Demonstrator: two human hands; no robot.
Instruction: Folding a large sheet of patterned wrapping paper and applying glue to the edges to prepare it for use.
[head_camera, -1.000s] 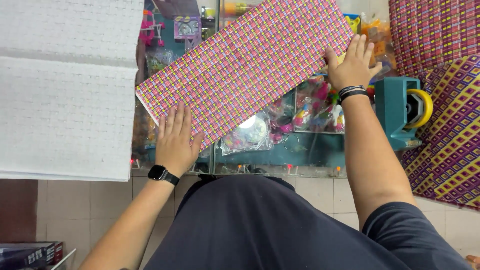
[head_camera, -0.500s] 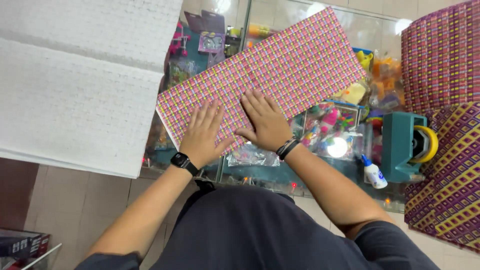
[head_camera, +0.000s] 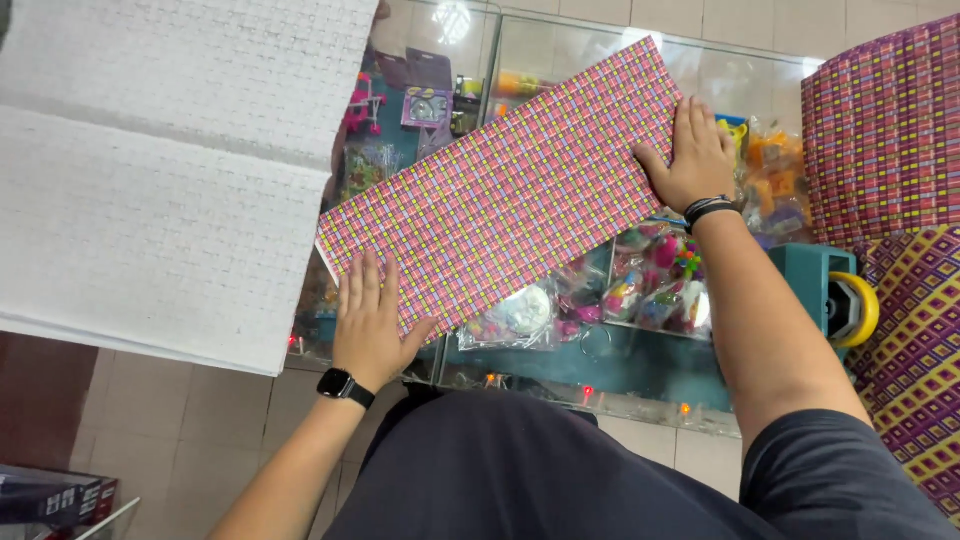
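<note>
My left hand (head_camera: 368, 325) lies flat, fingers spread and released, palm down on the near-left end of the checked wrapping paper (head_camera: 510, 190); my right hand (head_camera: 693, 158) presses flat and open on its far-right end, gripping nothing. A black watch (head_camera: 345, 386) sits on my left wrist, dark bands (head_camera: 708, 209) on my right.

Taking that paper as the landmark: the largest thing, a white embossed sheet (head_camera: 160, 170), lies just to its left, its edge close to the paper's near-left corner. Under the paper is the glass counter (head_camera: 640, 370), with bright toys showing through below. The paper itself is a long pink, multicoloured strip lying flat on the glass, its long axis running diagonally from near-left, by my left hand, up to far-right; the far end points toward the counter's back right. To its right, well apart, hang purple patterned sheets (head_camera: 880, 120). Right of its far end and nearer me stands a teal tape dispenser (head_camera: 825, 295) with a yellow-rimmed roll
</note>
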